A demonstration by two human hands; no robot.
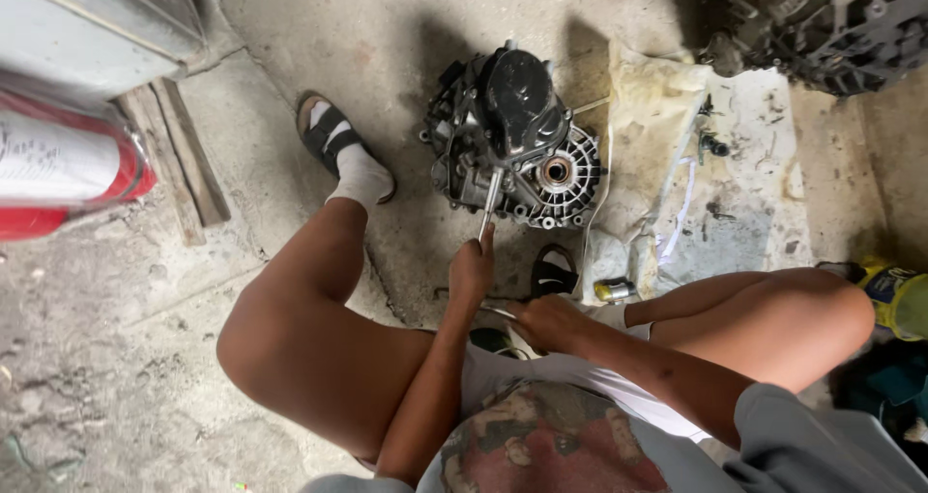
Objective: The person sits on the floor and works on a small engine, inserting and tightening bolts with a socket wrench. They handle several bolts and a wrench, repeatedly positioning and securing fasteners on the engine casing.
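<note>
— Which colours are seen on the gearbox housing [512,145]?
— Black and dull grey metal, with a silver tool shaft [489,208] against it.
— And elsewhere?
— A white sock [360,176] in a black sandal [324,130], a red cylinder [68,169], a stained cream sheet [715,193], grey concrete floor [116,358].
</note>
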